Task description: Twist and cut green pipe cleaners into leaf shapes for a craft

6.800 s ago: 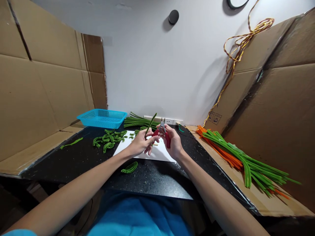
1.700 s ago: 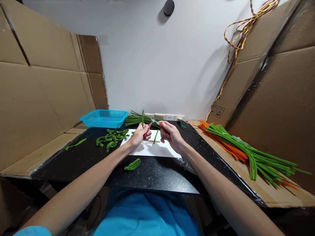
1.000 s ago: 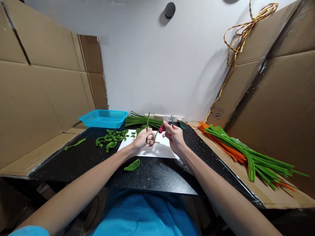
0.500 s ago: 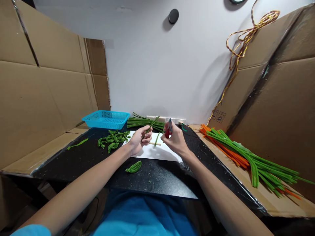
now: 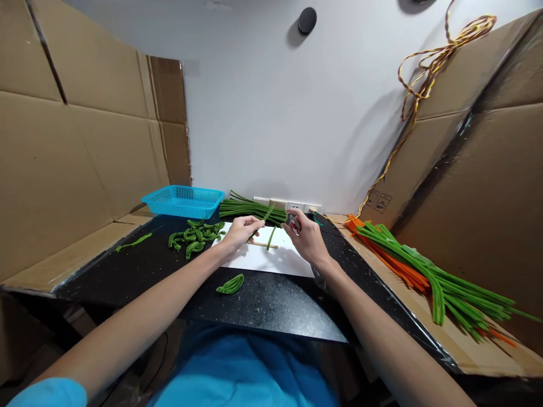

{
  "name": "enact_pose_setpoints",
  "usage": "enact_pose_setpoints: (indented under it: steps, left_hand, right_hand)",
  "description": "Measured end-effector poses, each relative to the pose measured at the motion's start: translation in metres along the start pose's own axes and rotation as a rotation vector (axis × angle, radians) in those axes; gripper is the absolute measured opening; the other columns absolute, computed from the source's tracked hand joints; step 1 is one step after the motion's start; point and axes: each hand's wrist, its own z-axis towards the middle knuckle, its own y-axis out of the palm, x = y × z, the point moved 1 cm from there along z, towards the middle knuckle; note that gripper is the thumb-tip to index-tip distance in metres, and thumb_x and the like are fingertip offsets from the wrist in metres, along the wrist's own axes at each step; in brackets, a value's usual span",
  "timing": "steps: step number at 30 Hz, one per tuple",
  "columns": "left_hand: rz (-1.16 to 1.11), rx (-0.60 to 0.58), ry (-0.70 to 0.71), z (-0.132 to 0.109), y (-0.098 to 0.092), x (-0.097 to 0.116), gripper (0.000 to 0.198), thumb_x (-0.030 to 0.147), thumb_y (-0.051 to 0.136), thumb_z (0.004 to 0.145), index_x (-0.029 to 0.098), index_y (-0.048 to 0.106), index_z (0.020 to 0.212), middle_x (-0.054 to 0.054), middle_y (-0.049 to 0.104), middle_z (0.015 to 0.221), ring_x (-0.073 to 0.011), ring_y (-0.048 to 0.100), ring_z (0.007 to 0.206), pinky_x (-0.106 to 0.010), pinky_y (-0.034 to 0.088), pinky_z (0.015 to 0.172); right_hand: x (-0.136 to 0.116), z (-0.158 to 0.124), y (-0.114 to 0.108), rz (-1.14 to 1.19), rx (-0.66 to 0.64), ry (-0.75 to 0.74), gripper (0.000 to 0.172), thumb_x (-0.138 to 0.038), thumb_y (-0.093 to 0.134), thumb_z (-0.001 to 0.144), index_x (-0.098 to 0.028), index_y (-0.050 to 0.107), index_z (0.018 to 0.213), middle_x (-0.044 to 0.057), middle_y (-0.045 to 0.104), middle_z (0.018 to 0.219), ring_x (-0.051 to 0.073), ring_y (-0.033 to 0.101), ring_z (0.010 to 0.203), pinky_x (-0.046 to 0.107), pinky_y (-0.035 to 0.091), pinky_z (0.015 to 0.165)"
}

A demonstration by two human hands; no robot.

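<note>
My left hand (image 5: 242,230) pinches a green pipe cleaner (image 5: 268,212), likely keeping its tip free, while my right hand (image 5: 309,237) curls round half-hidden pliers (image 5: 295,221).

A black speckled table (image 5: 271,316). Toward the back left corner, a blue basket (image 5: 183,211); in front of it, a pile of green loops (image 5: 195,233), and farther left a lone green strip (image 5: 134,242). Along the back, a bundle of dark green stems (image 5: 250,208). In the middle, a white sheet (image 5: 280,262), lying flat. Near the front edge, one green leaf shape (image 5: 231,284).
</note>
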Motion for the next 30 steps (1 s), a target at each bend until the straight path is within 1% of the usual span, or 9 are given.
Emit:
enact_pose_setpoints:
  steps: [2, 4, 6, 8, 12, 17, 23, 27, 30]
  left_hand:
    - [0.063, -0.034, 0.008, 0.0, 0.0, 0.0, 0.032, 0.038, 0.091, 0.068, 0.013, 0.073, 0.077, -0.003, 0.065, 0.075, -0.0132, 0.055, 0.068, -0.023, 0.039, 0.053]
    - [0.119, -0.078, 0.072, 0.0, 0.001, 0.002, 0.033, 0.042, 0.088, 0.072, 0.014, 0.074, 0.078, -0.003, 0.066, 0.077, -0.014, 0.056, 0.07, -0.024, 0.042, 0.059]
    - [0.167, -0.122, 0.176, 0.0, 0.002, 0.005, 0.037, 0.05, 0.081, 0.08, 0.014, 0.073, 0.081, -0.003, 0.066, 0.078, -0.015, 0.058, 0.074, -0.027, 0.045, 0.066]
    - [0.199, -0.158, 0.256, 0.0, 0.003, 0.007, 0.041, 0.056, 0.075, 0.085, 0.014, 0.071, 0.083, -0.003, 0.065, 0.078, -0.0158, 0.059, 0.076, -0.028, 0.045, 0.069]
    - [0.234, -0.243, 0.283, -0.001, 0.004, 0.006, 0.045, 0.059, 0.073, 0.087, 0.014, 0.069, 0.083, -0.003, 0.064, 0.079, -0.0152, 0.059, 0.076, -0.028, 0.044, 0.07]
    - [0.211, -0.367, 0.236, -0.004, 0.008, 0.002, 0.047, 0.059, 0.076, 0.086, 0.014, 0.064, 0.08, 0.0, 0.06, 0.068, -0.0124, 0.055, 0.062, -0.027, 0.041, 0.061]
    - [0.167, -0.381, 0.243, -0.006, 0.009, 0.007, 0.039, 0.051, 0.08, 0.086, 0.014, 0.068, 0.087, -0.001, 0.061, 0.074, -0.0113, 0.054, 0.065, -0.026, 0.041, 0.062]
    - [0.198, -0.411, 0.181, -0.007, 0.008, 0.007, 0.037, 0.047, 0.085, 0.08, 0.013, 0.071, 0.087, -0.002, 0.064, 0.081, -0.0128, 0.056, 0.073, -0.027, 0.043, 0.069]
    - [0.206, -0.38, 0.193, -0.005, 0.007, 0.006, 0.036, 0.047, 0.083, 0.081, 0.014, 0.069, 0.086, -0.001, 0.062, 0.08, -0.0128, 0.054, 0.074, -0.027, 0.041, 0.069]
  right_hand:
    - [-0.004, -0.003, 0.002, 0.032, 0.006, -0.154, 0.031, -0.023, 0.061, 0.097, -0.021, 0.066, 0.128, 0.005, 0.065, 0.092, 0.019, 0.06, 0.076, 0.031, 0.048, 0.072]
    - [-0.011, -0.005, 0.006, 0.043, -0.019, -0.298, 0.026, -0.016, 0.056, 0.099, -0.022, 0.07, 0.119, 0.008, 0.067, 0.102, 0.021, 0.064, 0.088, 0.032, 0.051, 0.078]
    - [-0.018, -0.007, 0.008, 0.027, -0.028, -0.384, 0.028, -0.012, 0.052, 0.1, -0.024, 0.072, 0.115, 0.009, 0.067, 0.105, 0.022, 0.065, 0.093, 0.033, 0.053, 0.081]
    - [-0.022, -0.007, 0.008, 0.006, 0.017, -0.415, 0.03, -0.011, 0.052, 0.1, -0.025, 0.072, 0.117, 0.009, 0.067, 0.107, 0.022, 0.065, 0.096, 0.034, 0.054, 0.083]
    - [-0.022, -0.004, 0.003, -0.065, 0.104, -0.426, 0.028, -0.011, 0.055, 0.1, -0.022, 0.071, 0.12, 0.01, 0.07, 0.109, 0.024, 0.064, 0.099, 0.036, 0.054, 0.085]
    - [-0.016, -0.002, 0.001, -0.175, 0.058, -0.419, 0.019, -0.006, 0.06, 0.093, -0.02, 0.072, 0.096, 0.008, 0.07, 0.096, 0.024, 0.062, 0.09, 0.035, 0.051, 0.079]
    - [-0.013, -0.001, -0.001, -0.19, 0.079, -0.311, 0.015, -0.007, 0.061, 0.087, -0.02, 0.069, 0.086, 0.006, 0.069, 0.09, 0.023, 0.061, 0.087, 0.033, 0.047, 0.075]
    - [-0.014, -0.002, -0.002, -0.208, 0.068, -0.252, 0.009, -0.011, 0.066, 0.084, -0.019, 0.07, 0.084, 0.007, 0.069, 0.089, 0.023, 0.062, 0.086, 0.031, 0.044, 0.072]
    - [-0.016, -0.001, -0.001, -0.104, 0.035, -0.171, 0.007, -0.016, 0.066, 0.085, -0.018, 0.07, 0.079, 0.006, 0.069, 0.084, 0.019, 0.059, 0.075, 0.029, 0.041, 0.067]
